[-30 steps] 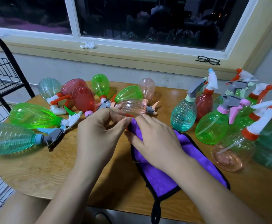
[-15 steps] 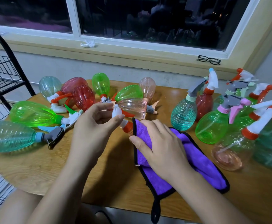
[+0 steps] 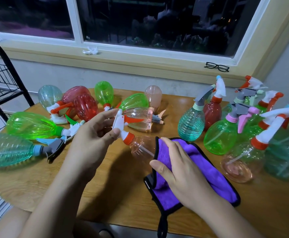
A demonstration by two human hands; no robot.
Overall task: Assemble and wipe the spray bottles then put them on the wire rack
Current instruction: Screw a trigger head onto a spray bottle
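The wire rack point(image 3: 3, 78) stands at the left edge of the frame and no bottle shows on it. Assembled bottles lie on their sides across the left half of the table point(image 3: 37, 182), among them a green bottle point(image 3: 30, 125).

At centre, the left hand point(image 3: 90, 140) pinches the white spray head point(image 3: 119, 120) of the pink bottle point(image 3: 140, 148) between thumb and fingers. A second ago both hands were bunched together over this bottle. Now they are drawn apart, and the head and orange collar are exposed.

To the right, the right hand point(image 3: 183, 170) curls around the purple cloth point(image 3: 214, 176), which is folded over the bottle's lower body. The cloth has moved from the neck down to the body.

Judgement: assembly of this bottle is complete and wiping is in progress. Racking remains.

Upright bottles, including a teal bottle point(image 3: 191, 125), stand at the right.
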